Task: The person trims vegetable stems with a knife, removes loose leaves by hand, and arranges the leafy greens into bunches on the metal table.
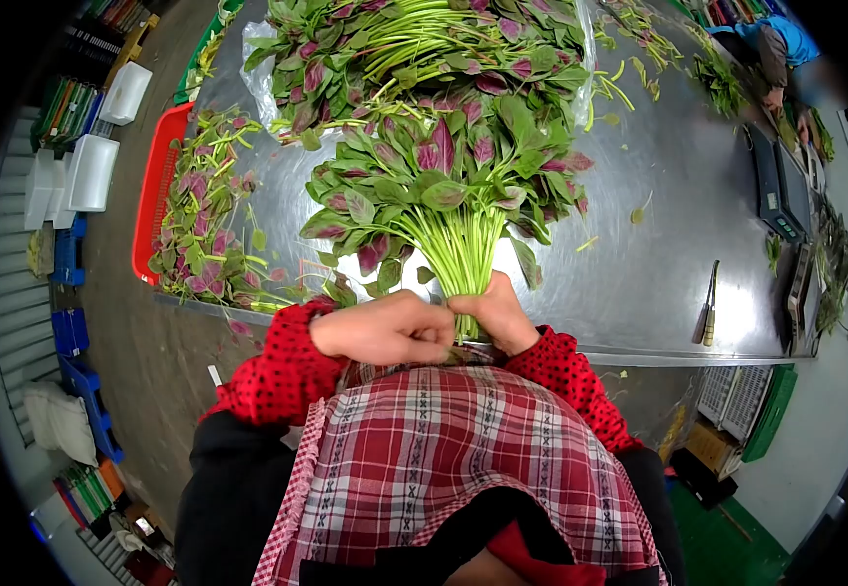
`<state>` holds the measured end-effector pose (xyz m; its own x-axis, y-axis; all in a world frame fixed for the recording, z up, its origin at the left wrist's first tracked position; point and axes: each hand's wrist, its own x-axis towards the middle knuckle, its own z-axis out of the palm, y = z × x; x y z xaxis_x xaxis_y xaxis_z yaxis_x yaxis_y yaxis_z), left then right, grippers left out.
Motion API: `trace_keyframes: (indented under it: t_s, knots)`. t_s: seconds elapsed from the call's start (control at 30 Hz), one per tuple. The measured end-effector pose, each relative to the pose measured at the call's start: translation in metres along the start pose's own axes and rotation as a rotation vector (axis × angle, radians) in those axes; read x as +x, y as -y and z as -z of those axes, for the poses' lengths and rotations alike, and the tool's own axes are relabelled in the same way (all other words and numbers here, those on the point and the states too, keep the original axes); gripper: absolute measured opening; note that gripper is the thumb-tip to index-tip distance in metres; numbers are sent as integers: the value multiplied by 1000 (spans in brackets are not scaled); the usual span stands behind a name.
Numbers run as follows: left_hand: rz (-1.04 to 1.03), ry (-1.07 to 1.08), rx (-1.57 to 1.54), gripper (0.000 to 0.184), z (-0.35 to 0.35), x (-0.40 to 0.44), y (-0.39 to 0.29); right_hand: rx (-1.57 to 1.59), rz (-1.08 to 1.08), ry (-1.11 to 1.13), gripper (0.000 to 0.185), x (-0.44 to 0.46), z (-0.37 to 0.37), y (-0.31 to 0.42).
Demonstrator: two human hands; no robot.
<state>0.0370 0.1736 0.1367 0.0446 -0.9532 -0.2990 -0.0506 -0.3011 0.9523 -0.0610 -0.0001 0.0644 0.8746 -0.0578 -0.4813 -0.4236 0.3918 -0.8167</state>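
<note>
A bunch of green and purple leafy stems (458, 234) lies on the metal table (639, 264) with its stem ends toward me. My right hand (502, 313) is wrapped round the lower stems, thumb across them. Just left of the stem ends, my left hand (390, 329) is closed with curled fingers; what it holds, if anything, is hidden. Beyond the bunch is a larger pile of the same greens (414, 49) on clear plastic.
Loose leaves and trimmings (209, 205) lie at the left by a red crate (155, 195). A knife (711, 303) rests near the table's front right edge. Farther right are a scale (778, 186) and a co-worker's hands (773, 100) at more greens.
</note>
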Motion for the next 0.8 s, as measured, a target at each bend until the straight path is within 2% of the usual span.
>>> trace_keyframes:
  t_s: [0.03,0.1,0.17,0.2,0.23,0.3,0.37,0.5,0.63,0.7,0.77,0.8]
  knots:
    - [26,-17,-13,6,7,-8,-9,0,1,0,31,0,1,0]
    - [4,-417,452,6,24,-18,39,-47,-39,52,34,1,2,-1]
    - [381,-818,1199,9,35,-24,33,-100,1,35,34,-1,-3,8]
    - [337,-911,998,11,34,-21,27,-147,35,13,35,-1,-5,11]
    - [338,-903,998,11,31,-13,25,-141,32,9,35,0,-5,10]
    - [29,-987,704,18,17,9,27,-322,44,40,36,1,-1,8]
    - [80,-943,710,19,10,28,40,-274,42,-2,35,1,-6,5]
    - [41,-898,730,13,7,35,53,-331,82,-38,38,0,-5,7]
    - [41,-899,680,12,8,36,55,-491,126,-19,43,8,3,0]
    - [43,-912,751,7,7,30,42,-626,73,-71,46,12,7,-2]
    - [-255,-885,332,4,0,27,0,-690,105,-90,48,10,5,11]
    - [-278,-881,342,6,-3,28,-13,-815,77,-124,51,5,-2,24]
